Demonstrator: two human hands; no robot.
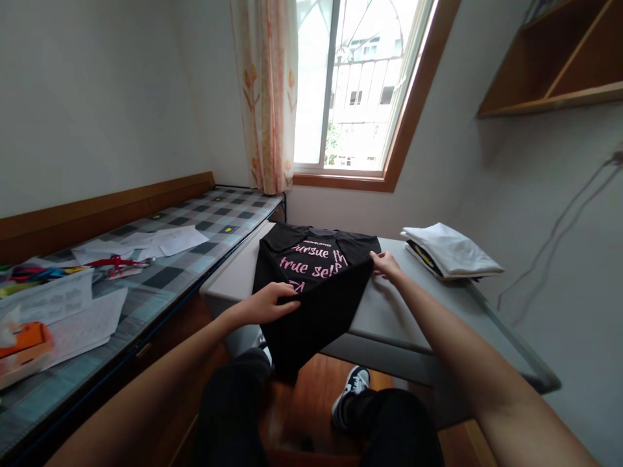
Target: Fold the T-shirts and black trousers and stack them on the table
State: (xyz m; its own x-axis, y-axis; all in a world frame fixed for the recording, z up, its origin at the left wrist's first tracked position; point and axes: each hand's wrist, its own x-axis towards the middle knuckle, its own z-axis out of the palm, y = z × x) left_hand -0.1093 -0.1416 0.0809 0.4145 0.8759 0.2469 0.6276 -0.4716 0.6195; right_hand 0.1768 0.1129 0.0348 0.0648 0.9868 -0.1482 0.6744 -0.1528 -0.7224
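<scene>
A black T-shirt [331,308] with pink lettering lies over the near part of a light grey table [389,318], its lower part hanging past the front edge. My right hand [385,266] pinches the shirt's right side and lifts it, so a fold runs slantwise across the print. Around the middle of that fold, my left hand [272,303] is closed on the cloth, thumb and fingers together. Part of the lettering is hidden under the raised fabric.
Folded clothes [450,250], white on top, are stacked at the table's right. A checked bed [195,259] on the left carries papers [180,240], a tissue pack [24,350] and small items. Behind are a curtain [267,97] and a window; a wooden shelf [559,58] hangs upper right.
</scene>
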